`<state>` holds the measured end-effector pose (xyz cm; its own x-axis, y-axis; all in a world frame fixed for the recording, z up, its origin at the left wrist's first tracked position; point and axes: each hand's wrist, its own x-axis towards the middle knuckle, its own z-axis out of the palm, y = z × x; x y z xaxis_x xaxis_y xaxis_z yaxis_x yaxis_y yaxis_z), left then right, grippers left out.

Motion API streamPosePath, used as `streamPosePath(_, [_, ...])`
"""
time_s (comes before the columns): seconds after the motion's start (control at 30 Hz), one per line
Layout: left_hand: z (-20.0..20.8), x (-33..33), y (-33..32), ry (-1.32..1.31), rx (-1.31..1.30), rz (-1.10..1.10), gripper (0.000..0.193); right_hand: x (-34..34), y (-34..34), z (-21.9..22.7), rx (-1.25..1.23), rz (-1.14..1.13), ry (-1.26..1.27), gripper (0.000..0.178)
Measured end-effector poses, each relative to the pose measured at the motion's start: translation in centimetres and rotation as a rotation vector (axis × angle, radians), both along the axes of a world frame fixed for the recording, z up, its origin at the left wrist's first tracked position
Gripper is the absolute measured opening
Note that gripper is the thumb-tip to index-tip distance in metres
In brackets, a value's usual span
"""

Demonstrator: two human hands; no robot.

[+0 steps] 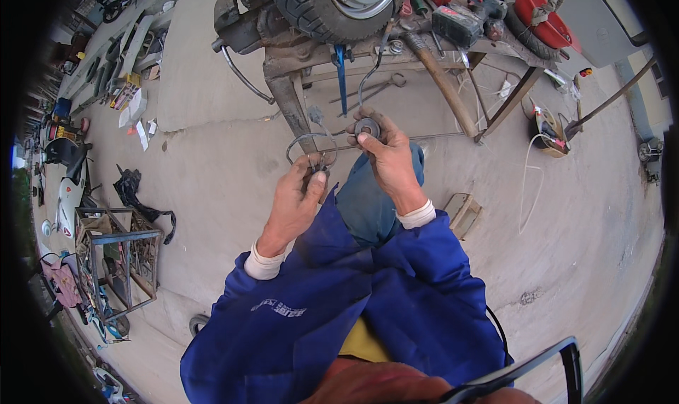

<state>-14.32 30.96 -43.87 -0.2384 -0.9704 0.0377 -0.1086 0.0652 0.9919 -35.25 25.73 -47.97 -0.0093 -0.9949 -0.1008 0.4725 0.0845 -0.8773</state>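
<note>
In front of my knees, both hands are raised below the workbench edge. My right hand (391,165) pinches a dark round ring-shaped part (367,127) between thumb and fingers. My left hand (296,200) is closed around a small dark piece with thin wire ends (318,162) sticking up; its exact kind is too small to tell. A dark cable (300,139) loops between the two hands. Another stretch of cable (373,68) rises from the right hand toward the wheel (332,12) on the bench, which has a black tyre and a silver rim.
On the metal workbench (283,65) are a vise (240,22), a wooden-handled hammer (442,82), a power drill (486,4) and a red basin (541,15). A bucket (548,132) stands at the right. A small wooden stool (463,215) and a metal-framed rack (120,255) are on the floor.
</note>
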Motion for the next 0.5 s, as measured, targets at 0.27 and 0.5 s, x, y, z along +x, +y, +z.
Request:
streamPosePath(0.27, [0.6, -1.8, -0.5, -0.113, -0.086, -0.048, 0.030, -0.8, -0.3, 0.3, -0.090, -0.035, 0.141, 0.059])
streamPosePath(0.5, [0.6, -2.7, -0.7, 0.061, -0.134, -0.133, 0.029, -0.4, -0.3, -1.5, -0.195, -0.051, 0.603, 0.059])
